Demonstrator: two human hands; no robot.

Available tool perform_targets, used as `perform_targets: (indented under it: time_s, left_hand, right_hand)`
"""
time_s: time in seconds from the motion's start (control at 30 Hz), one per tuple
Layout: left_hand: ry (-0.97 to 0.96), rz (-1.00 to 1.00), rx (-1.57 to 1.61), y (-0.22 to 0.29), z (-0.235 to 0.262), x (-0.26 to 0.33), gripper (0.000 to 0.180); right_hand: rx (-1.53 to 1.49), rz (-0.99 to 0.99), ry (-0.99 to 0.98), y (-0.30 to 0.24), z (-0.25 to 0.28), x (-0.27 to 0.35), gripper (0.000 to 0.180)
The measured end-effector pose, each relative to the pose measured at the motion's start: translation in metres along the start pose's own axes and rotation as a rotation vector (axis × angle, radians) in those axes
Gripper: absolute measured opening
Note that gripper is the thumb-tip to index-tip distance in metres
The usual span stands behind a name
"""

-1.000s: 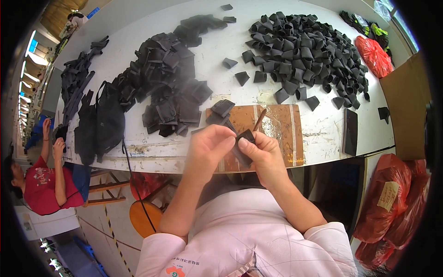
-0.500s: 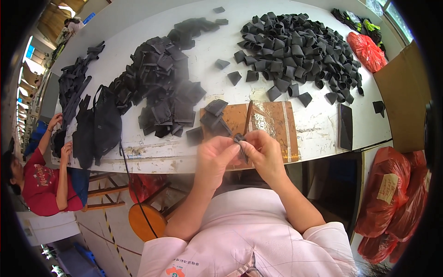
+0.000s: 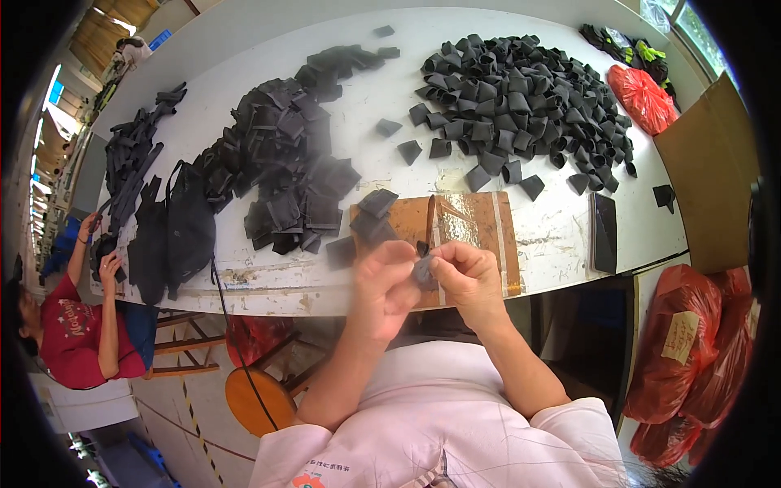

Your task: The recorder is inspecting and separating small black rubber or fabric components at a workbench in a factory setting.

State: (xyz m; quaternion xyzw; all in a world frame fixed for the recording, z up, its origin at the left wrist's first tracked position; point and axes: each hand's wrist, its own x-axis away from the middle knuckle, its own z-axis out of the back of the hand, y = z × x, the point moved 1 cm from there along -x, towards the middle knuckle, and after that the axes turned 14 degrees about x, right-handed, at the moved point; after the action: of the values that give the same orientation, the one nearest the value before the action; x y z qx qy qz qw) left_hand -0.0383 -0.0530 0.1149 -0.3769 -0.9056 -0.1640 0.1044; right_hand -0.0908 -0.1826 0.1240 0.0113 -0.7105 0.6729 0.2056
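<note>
Both hands are up in front of my chest, just off the near edge of the tabletop (image 3: 244, 32). My left hand (image 3: 386, 285) and right hand (image 3: 468, 276) meet on one small dark fabric piece (image 3: 423, 272), fingertips of both pinched shut on it from either side. The left hand is motion-blurred, so I can't read its exact finger placement.

The piece looks light and floppy, a soft scrap that should bend wherever it's pressed. I'd judge it takes no force to hold but will slip or fold if pinched only at a corner, so an edge grip from both sides suits it.

Just beyond my hands lies a brown board (image 3: 476, 224) with glossy tape strips, and a thin dark tool (image 3: 429, 220) rests on it, pointing away from me. A few dark pieces sit on the board's left end. Further left is a flat heap of black pieces (image 3: 285, 163); far right, a big pile of folded dark pieces (image 3: 521, 93). A dark flat phone-like slab (image 3: 604, 232) lies right of the board, with a cardboard box (image 3: 708, 163) and a red bag (image 3: 643, 93) beyond it.

Another person in a red shirt (image 3: 69, 337) works at the left end. Nothing stands between my hands and the board.
</note>
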Motion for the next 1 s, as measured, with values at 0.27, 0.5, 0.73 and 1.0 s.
perform_targets:
  time_s: [0.27, 0.5, 0.73, 1.0]
  left_hand:
    - [0.051, -0.814, -0.964, -0.020, -0.037, 0.010, 0.012]
    - [-0.352, 0.176, 0.391, 0.021, -0.074, -0.011, 0.020]
    - [-0.116, -0.565, -0.592, 0.010, -0.063, -0.009, 0.034]
    - [-0.347, -0.895, -0.892, 0.020, -0.068, -0.021, 0.009]
  right_hand:
    - [-0.611, -0.138, -0.398, -0.026, 0.005, 0.006, 0.013]
    - [-0.077, 0.203, -0.393, -0.094, 0.015, -0.031, 0.029]
    - [0.293, 0.349, -0.173, -0.062, 0.020, -0.039, 0.031]
    - [0.596, 0.849, 0.204, -0.067, 0.009, -0.012, 0.033]
